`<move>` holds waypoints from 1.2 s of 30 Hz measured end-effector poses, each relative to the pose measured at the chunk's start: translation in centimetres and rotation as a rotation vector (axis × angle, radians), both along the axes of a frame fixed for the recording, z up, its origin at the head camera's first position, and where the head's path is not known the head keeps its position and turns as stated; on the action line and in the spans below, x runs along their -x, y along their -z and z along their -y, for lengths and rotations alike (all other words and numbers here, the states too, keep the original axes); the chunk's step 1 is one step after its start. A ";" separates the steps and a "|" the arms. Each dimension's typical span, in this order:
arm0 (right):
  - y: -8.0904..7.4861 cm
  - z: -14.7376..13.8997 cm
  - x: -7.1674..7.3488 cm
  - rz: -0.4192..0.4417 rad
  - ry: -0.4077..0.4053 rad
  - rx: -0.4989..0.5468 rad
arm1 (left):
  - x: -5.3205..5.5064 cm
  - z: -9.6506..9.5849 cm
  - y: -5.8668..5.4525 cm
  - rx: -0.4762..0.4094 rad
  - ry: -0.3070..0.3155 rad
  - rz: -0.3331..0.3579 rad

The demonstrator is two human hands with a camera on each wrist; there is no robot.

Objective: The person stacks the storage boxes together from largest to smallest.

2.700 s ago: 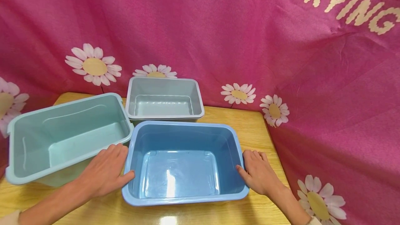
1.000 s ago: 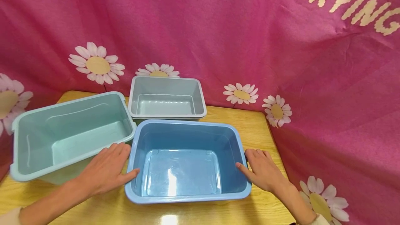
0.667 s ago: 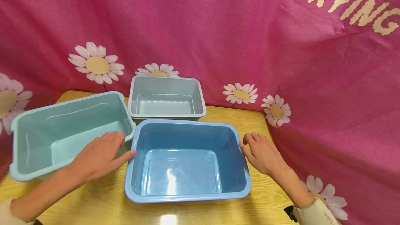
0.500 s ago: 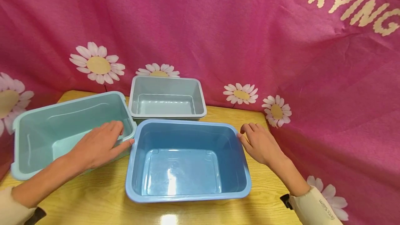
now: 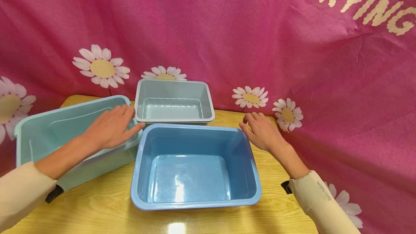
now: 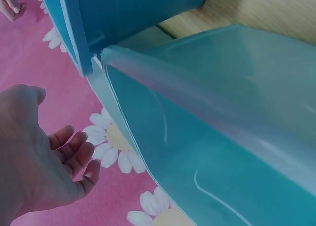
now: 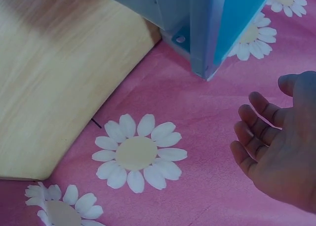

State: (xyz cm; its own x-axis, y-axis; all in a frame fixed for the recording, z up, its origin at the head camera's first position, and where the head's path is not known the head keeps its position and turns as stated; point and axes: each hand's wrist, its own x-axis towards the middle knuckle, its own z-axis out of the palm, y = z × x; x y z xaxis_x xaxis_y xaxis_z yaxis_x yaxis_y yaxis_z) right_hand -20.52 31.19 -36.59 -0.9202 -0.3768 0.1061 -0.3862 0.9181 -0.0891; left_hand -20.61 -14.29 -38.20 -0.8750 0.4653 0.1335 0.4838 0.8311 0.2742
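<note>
A blue plastic bin stands at the front of the wooden table. My left hand hovers over the right end of the teal bin, its thumb near the blue bin's back left corner. In the left wrist view that hand has loosely bent fingers with nothing in them. My right hand is raised beside the blue bin's back right corner. The right wrist view shows this hand relaxed and holding nothing. Behind the blue bin sits a grey bin with a doubled rim.
The wooden table backs onto a pink cloth printed with white daisies and lettering. The same cloth rises along the table's right side. The teal bin stands angled, its right end close against the blue bin.
Both hands have let go of the blue bin's side rims, lifted and moved forward towards its back corners. The bins have stayed in place.
</note>
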 end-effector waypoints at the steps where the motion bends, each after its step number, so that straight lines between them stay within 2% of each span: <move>1: -0.1 0.1 0.3 0.002 -0.001 -0.003 | 0.3 -0.1 0.0 0.002 -0.002 -0.002; 11: -0.8 1.3 2.6 0.073 -0.019 0.008 | 2.7 -0.1 -0.4 0.030 -0.018 0.002; 16: -0.6 1.9 4.1 0.086 -0.031 -0.008 | 4.0 0.2 -0.4 0.044 -0.041 0.002; 24: -0.2 2.4 5.9 0.120 0.006 -0.006 | 6.1 0.2 -0.2 0.061 -0.089 0.017; 30: 0.3 2.5 7.3 0.146 0.025 -0.012 | 7.5 -0.1 0.1 0.079 -0.123 0.073; 36: 0.9 3.3 8.0 0.193 0.072 -0.025 | 8.5 0.1 0.8 0.086 -0.143 0.120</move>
